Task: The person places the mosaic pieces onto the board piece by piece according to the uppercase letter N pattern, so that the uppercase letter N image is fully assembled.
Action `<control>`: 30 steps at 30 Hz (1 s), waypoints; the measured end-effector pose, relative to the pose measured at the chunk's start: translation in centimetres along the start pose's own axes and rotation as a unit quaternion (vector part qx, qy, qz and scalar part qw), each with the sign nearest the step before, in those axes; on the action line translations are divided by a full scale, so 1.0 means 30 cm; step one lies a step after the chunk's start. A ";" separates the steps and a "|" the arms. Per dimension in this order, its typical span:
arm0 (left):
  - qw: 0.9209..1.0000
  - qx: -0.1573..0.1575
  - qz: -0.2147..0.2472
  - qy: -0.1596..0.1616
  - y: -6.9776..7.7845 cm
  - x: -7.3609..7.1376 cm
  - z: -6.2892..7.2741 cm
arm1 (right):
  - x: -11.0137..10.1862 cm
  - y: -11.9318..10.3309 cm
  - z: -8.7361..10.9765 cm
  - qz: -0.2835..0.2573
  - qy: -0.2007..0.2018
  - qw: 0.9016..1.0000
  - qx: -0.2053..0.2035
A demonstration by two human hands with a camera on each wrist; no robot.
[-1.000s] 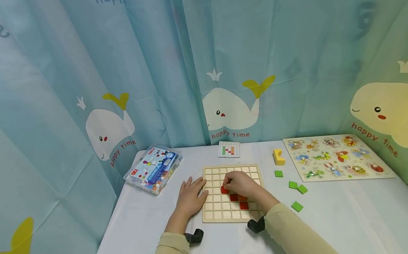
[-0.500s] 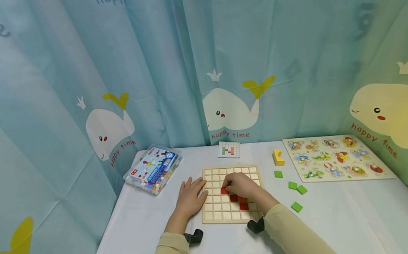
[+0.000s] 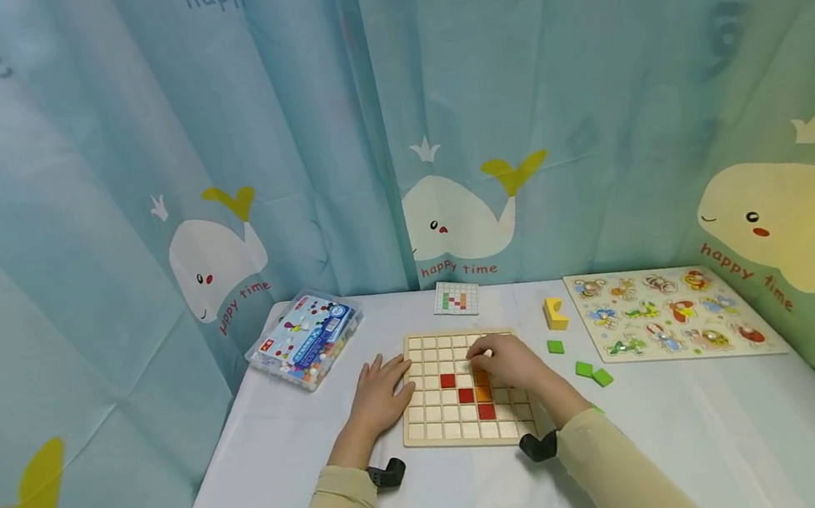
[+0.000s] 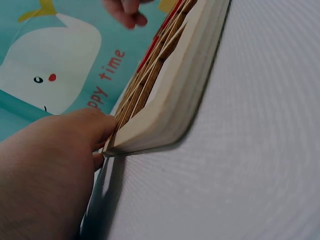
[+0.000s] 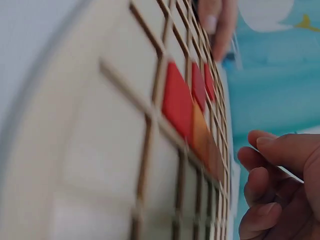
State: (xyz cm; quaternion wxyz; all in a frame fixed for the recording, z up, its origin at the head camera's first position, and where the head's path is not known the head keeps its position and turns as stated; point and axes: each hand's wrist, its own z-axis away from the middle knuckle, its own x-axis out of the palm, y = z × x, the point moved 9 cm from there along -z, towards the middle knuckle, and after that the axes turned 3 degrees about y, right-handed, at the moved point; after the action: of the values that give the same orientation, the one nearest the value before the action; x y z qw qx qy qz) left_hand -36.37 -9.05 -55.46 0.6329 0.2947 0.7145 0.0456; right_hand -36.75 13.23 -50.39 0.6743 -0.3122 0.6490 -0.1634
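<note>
A wooden grid board (image 3: 434, 438) lies on the table with three red tiles (image 3: 448, 381) set in its squares in a diagonal line. Orange tiles (image 3: 484, 394) sit beside them, partly under my right hand. My left hand (image 3: 378, 395) rests at the board's left edge, fingers extended, its thumb (image 4: 102, 125) touching the rim. Above the board's right half hovers my right hand (image 3: 512, 362). In the right wrist view its fingers (image 5: 265, 217) are loosely bent, and no tile shows between thumb and index finger.
Several green tiles (image 3: 584, 369) lie right of the board, one mostly behind the right forearm. Further back are a yellow block (image 3: 555, 314), an insect puzzle board (image 3: 674, 312) and a small pattern card (image 3: 456, 299). A clear plastic box (image 3: 306, 341) stands at back left.
My right hand has let go of the leftmost red tile and moved right and slightly up, uncovering that tile and some orange. The left hand has stayed in place.
</note>
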 end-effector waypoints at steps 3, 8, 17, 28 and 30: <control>1.000 0.002 0.002 0.003 0.000 0.001 0.001 | -0.060 0.059 0.013 0.007 0.013 1.000 0.010; 1.000 0.004 -0.001 0.001 -0.001 0.004 0.002 | -0.153 0.170 0.031 0.026 0.029 0.999 0.036; 1.000 0.007 0.002 0.006 -0.003 0.003 0.001 | -0.268 0.313 0.077 0.052 0.045 0.996 0.064; 1.000 -0.002 0.000 0.000 -0.004 0.007 -0.004 | -0.285 0.416 0.104 0.051 0.018 0.994 0.097; 1.000 -0.002 -0.001 -0.001 -0.005 0.008 -0.003 | -0.280 0.428 0.105 0.051 0.012 0.993 0.104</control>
State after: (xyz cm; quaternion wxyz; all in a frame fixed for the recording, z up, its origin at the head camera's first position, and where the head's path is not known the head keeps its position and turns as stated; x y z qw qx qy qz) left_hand -36.52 -9.03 -55.71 0.6340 0.2926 0.7144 0.0463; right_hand -36.94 28.78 -52.14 0.7027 -0.2052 0.6515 -0.1992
